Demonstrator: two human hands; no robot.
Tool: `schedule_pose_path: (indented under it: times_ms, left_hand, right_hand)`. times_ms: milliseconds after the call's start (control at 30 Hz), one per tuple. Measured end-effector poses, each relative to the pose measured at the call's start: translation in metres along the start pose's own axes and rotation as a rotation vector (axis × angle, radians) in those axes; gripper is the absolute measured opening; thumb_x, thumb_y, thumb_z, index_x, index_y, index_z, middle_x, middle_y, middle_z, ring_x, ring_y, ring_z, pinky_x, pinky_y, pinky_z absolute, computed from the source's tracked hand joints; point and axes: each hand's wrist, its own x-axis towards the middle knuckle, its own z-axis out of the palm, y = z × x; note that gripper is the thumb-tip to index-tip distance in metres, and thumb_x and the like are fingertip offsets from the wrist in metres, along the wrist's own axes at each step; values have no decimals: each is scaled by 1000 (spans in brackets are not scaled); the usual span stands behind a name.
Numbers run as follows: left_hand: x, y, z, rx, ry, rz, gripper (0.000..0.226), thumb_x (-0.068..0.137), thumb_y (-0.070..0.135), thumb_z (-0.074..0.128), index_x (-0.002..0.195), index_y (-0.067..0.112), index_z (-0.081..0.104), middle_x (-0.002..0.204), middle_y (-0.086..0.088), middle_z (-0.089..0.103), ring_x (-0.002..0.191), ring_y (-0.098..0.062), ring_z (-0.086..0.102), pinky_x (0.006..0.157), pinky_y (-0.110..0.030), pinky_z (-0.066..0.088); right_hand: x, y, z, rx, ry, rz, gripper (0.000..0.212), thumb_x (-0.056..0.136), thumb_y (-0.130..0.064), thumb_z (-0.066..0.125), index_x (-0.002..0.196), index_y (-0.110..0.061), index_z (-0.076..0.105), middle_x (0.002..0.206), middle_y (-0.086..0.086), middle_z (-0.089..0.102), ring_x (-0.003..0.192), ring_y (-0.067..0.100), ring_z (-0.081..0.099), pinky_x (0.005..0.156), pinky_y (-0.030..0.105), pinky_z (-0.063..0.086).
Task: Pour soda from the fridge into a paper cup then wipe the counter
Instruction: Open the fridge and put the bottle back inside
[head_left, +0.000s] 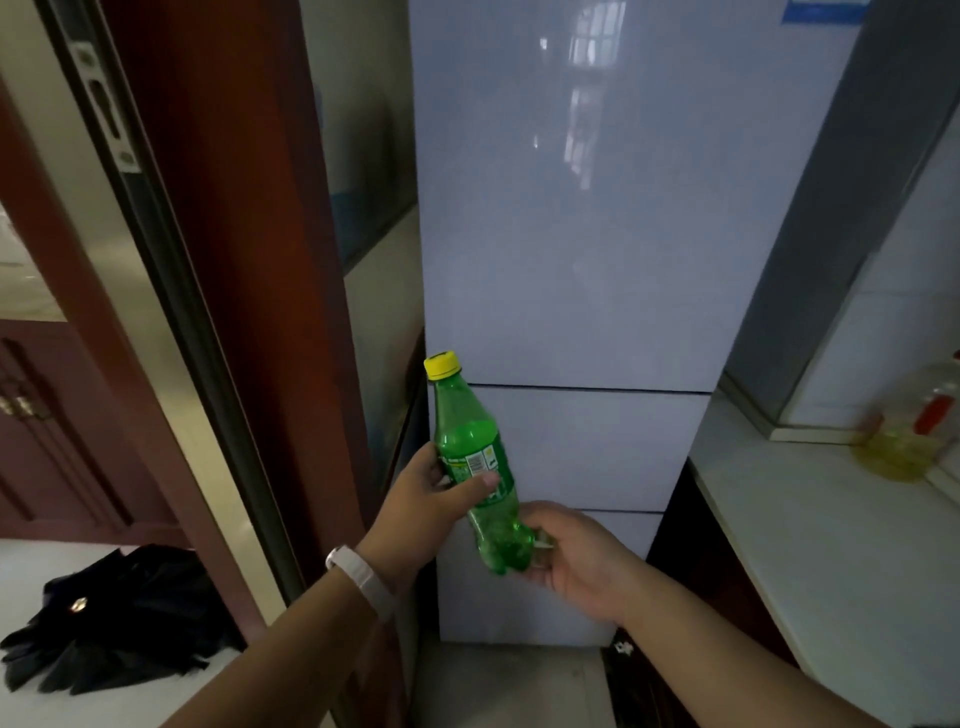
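A green soda bottle (470, 452) with a yellow cap is held nearly upright in front of the white fridge (571, 234), whose doors are all closed. My left hand (434, 493) grips the bottle around its label, thumb across the front. My right hand (566, 551) cups the bottle's base from the right and below. The white counter (831, 545) runs along the right side. No paper cup is in view.
A clear bottle of yellow oil (909, 436) with a red handle stands on the counter at the far right. A dark red door frame (244, 260) stands left of the fridge. A black umbrella (119, 618) lies on the floor at lower left.
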Motion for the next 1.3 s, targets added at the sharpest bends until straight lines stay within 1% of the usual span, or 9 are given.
schedule_pose_path:
  times_ms: [167,367,567,700,800,967,1067,1167,1300]
  left_hand:
    - [26,16,-16,22,36,57,56,69,20,84,117,7,60,112,-16,71,107,-35,67,94,-53,53]
    - [46,28,-23,31,96,153,37,80,-6,72,113,5,61,103,-8,74,94,-19,71,77,-26,57]
    - [76,29,-23,29,216,192,37,74,-5,76,109,3,63,99,-9,75,91,-21,71,76,-28,56]
    - [93,34,-21,83,264,198,39,76,-1,78,111,10,65,101,-3,76,93,-19,73,75,-27,57]
    - [106,37,-18,190,308,220,42,75,7,82,112,17,65,98,7,76,89,-11,73,71,-21,56]
    - [127,39,-13,206,410,208,38,75,3,80,106,20,66,94,8,76,84,-8,72,69,-24,53]
    - [139,40,-14,213,458,178,39,76,5,80,109,20,65,95,4,75,82,-7,71,63,-17,53]
    - [147,41,-13,206,481,146,40,77,7,79,112,19,63,99,2,73,86,-11,71,62,-18,53]
    - [156,38,-15,191,520,104,50,71,19,85,115,22,62,105,2,72,98,-19,69,79,-36,57]
  right_hand:
    - [28,-28,16,-93,-26,-38,22,95,-12,50,108,-5,67,104,14,70,96,27,64,97,46,49]
    - [63,-47,14,-140,-74,-24,30,97,-17,51,122,-3,60,104,12,70,85,21,66,78,33,52]
    - [107,-65,6,-246,-97,-3,21,95,-24,57,110,-11,63,105,10,70,84,19,67,74,31,49]
    - [149,-107,-1,-952,47,-282,33,95,-36,57,121,-17,60,119,2,63,104,17,61,85,27,45]
    - [180,-153,6,-1450,-56,-630,46,94,-39,55,135,-19,50,134,3,51,118,20,52,97,32,44]
    - [227,-209,56,-1981,-160,-1103,36,92,-34,51,122,-14,56,124,10,54,110,29,53,87,41,47]
    - [253,-226,79,-2232,-125,-1314,34,91,-33,52,117,-12,58,120,12,57,110,31,53,95,44,41]
    - [280,-238,97,-2491,-11,-1354,32,93,-30,46,116,-13,61,122,13,58,116,33,50,111,56,22]
    - [306,-246,114,-2758,144,-1115,38,96,-31,34,109,-18,67,114,8,66,117,30,51,116,59,-7]
